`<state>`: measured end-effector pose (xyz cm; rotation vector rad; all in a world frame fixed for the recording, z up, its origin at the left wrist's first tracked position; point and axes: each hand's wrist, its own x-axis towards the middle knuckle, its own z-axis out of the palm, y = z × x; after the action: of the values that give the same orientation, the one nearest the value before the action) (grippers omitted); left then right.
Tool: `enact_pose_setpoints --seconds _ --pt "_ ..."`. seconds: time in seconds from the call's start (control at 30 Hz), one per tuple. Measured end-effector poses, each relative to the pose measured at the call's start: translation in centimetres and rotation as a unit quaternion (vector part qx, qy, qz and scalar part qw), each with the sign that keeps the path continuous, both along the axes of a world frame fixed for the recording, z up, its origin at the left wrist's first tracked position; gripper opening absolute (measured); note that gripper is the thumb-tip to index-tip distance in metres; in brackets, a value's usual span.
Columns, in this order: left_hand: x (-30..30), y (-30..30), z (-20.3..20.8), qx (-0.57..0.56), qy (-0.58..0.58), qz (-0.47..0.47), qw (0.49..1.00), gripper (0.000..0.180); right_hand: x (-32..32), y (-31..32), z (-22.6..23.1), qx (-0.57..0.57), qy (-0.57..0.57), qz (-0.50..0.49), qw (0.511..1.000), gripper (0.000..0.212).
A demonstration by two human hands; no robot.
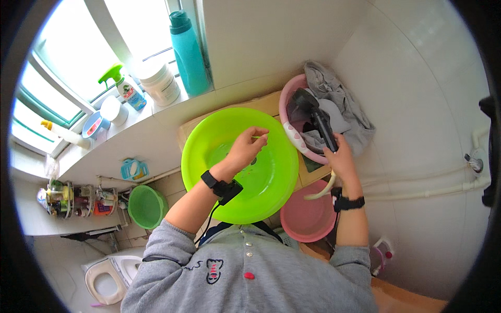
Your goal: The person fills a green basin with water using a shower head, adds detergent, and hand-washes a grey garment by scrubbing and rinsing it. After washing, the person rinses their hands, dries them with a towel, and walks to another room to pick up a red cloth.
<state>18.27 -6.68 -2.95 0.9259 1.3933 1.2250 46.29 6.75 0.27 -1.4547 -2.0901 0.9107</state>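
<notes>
My right hand (343, 160) is closed around the handle of a black handheld shower head (322, 122). A cream hose (324, 192) curves down below that hand. The head of the shower lies over a pink basin (293, 136) on the right, which holds grey clothes (344, 101); some fabric hangs over its rim. My left hand (248, 146) hovers above a large bright green basin (206, 156) in front of me. Its fingers are loosely bent with a gap, and nothing shows in them. Small dark spots show inside the green basin, too small to identify.
Another pink basin (308, 216) stands lower, near my right forearm. On the window ledge are a teal bottle (190, 57), a white tub (159, 83) and a spray bottle (129, 89). A smaller green basin (147, 207) and a toilet (107, 281) are at left. Pipes (428, 192) run along the right wall.
</notes>
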Motion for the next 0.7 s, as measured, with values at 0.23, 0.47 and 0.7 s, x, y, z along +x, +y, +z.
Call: enact_pose_setpoints --seconds 0.23,0.47,0.7 --pt "0.8 -1.3 2.2 0.063 -0.101 0.189 0.975 0.056 -2.3 -10.4 0.3 -0.099 0.141 0.101 0.980 0.055" --pt "-1.4 -5.4 -0.1 0.017 -0.133 0.206 0.969 0.052 -4.1 -13.1 -0.7 -0.356 0.140 0.159 0.910 0.054" --pt "-0.1 -9.0 -1.1 -0.050 -0.252 0.165 0.952 0.061 -7.8 -14.2 -3.8 -0.324 0.124 0.167 0.923 0.049"
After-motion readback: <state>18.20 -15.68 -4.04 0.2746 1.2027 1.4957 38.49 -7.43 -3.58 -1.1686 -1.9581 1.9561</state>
